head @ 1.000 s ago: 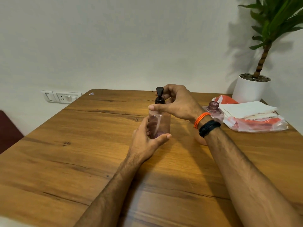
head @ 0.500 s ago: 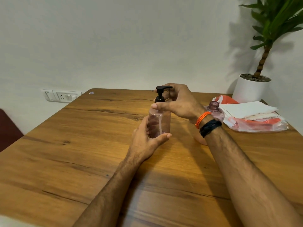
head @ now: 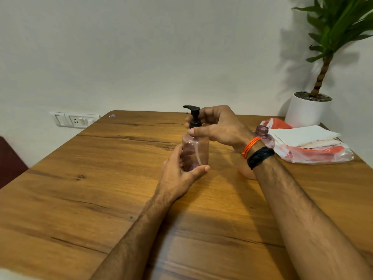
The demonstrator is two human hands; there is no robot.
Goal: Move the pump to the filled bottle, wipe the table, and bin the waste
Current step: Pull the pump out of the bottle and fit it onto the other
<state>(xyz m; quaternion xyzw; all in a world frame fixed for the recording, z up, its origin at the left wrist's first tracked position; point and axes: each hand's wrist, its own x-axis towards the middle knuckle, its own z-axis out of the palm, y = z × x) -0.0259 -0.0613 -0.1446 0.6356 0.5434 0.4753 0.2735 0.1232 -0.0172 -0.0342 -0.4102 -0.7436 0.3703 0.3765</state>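
black plastic pump [head: 194,116] stands upright on our clear pink bottle [head: 195,152] mid-table, spout pointing left, our right hand [head: 219,126] pinching its collar, our left hand [head: 179,168] gripping the nearly empty bottle, a second open-necked pink bottle [head: 263,134] behind our right wrist.

Single view only, head-worn, wide-angle. Looks forward and down across wooden tabletop [head: 84,199] toward white wall [head: 141,47]. Both forearms enter from bottom edge; hands [head: 220,128] sit near frame centre, close to lens. Far tabletop edge meets wall around mid-height. Wall socket [head: 74,119] at left, potted plant [head: 310,110] in upper-right corner, cropped by frame. Straight lines bow near borders, probably lens distortion. No second view, so no shared area.
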